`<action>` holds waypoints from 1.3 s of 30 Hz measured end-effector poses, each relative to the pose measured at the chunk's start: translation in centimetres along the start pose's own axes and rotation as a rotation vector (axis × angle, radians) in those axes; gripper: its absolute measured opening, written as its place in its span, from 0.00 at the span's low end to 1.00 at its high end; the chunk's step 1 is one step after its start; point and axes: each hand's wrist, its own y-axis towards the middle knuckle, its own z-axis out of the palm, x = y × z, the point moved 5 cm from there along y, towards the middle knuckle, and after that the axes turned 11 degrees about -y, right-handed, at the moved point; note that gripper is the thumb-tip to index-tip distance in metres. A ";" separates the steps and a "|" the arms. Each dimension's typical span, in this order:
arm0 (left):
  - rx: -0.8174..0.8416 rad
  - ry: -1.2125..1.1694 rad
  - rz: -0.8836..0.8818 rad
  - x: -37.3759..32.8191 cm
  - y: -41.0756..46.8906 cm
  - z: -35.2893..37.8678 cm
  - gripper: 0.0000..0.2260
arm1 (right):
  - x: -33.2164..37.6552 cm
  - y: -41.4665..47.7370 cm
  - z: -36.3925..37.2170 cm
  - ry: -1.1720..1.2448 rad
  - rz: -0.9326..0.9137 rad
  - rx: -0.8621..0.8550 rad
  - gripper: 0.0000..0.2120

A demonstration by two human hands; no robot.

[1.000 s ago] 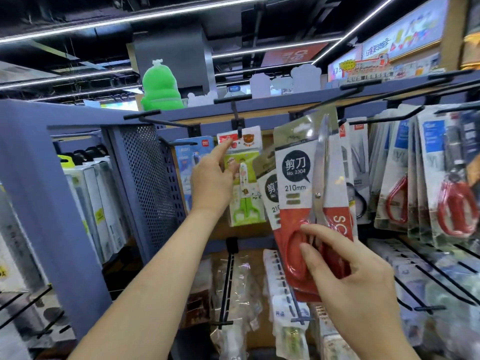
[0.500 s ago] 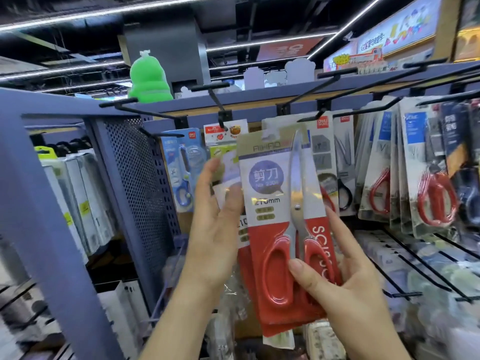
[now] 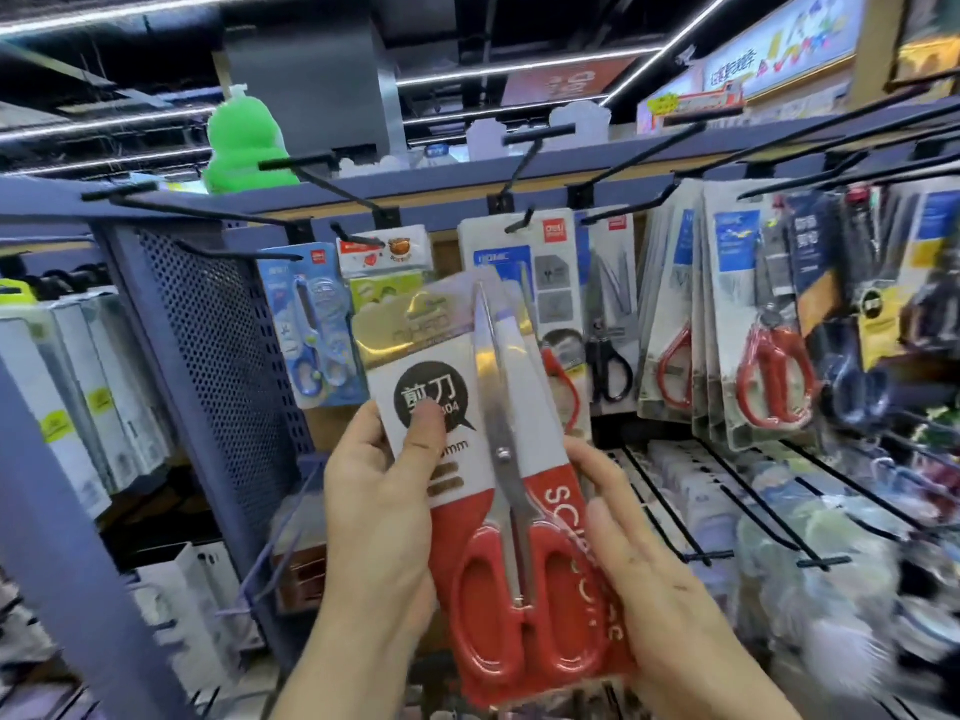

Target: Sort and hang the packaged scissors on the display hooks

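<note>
The left hand [image 3: 382, 517] has come off the rack to pinch the red scissors pack [image 3: 524, 511]; the right hand [image 3: 654, 595] grips its edge; mid-sort; next, probably, finding a matching hook [image 3: 522, 166].

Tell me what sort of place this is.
Probably a stationery shop: packaged scissors hang on black display hooks, a lit signboard glows overhead, and the left hand and right hand hold a red-handled scissors pack.

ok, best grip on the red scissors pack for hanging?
Pinch the red scissors pack by the side edges of its lower red half, from below: the card is flat and upright, and its gold top should stay clear for a hook.
</note>
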 end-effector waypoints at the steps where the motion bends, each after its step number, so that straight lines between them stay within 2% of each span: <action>1: 0.002 -0.012 -0.020 0.3 -0.3 0.6 0.11 | 0.2 -0.3 -0.9 0.049 0.008 -0.017 0.13; 3: 0.021 -0.032 -0.056 1.2 -1.0 2.2 0.10 | 0.3 -1.0 -2.8 0.136 0.038 -0.038 0.10; 6: 0.028 -0.026 -0.097 3.5 -1.7 4.6 0.07 | 0.6 -2.1 -6.0 0.159 0.046 -0.039 0.14; 13: 0.113 0.102 -0.129 10.0 -3.8 11.6 0.07 | 1.6 -5.3 -13.7 -0.095 -0.012 -0.189 0.19; 16: 0.155 0.133 -0.128 12.1 -4.0 14.4 0.07 | 2.2 -6.3 -16.4 -0.144 -0.049 -0.272 0.18; 21: 0.264 0.292 0.026 13.6 -3.4 19.0 0.02 | 2.9 -8.0 -20.0 -0.165 -0.141 -0.430 0.15; 25: 0.363 0.418 0.113 15.0 -2.7 22.9 0.10 | 3.0 -9.5 -22.8 -0.163 -0.182 -0.585 0.14; 30: 0.677 0.279 -0.051 17.4 -3.3 28.2 0.20 | 3.0 -10.9 -25.8 -0.254 -0.231 -0.772 0.11; 32: 0.682 0.264 -0.134 18.4 -2.9 29.4 0.22 | 3.0 -11.4 -26.7 -0.366 -0.223 -0.813 0.11; 36: 0.659 0.130 -0.275 19.8 -3.0 30.8 0.10 | 3.6 -12.6 -28.6 -0.636 -0.180 -0.879 0.12; 39: 0.591 0.088 -0.332 20.2 -3.0 31.1 0.11 | 4.4 -13.3 -30.2 -0.777 -0.105 -0.884 0.12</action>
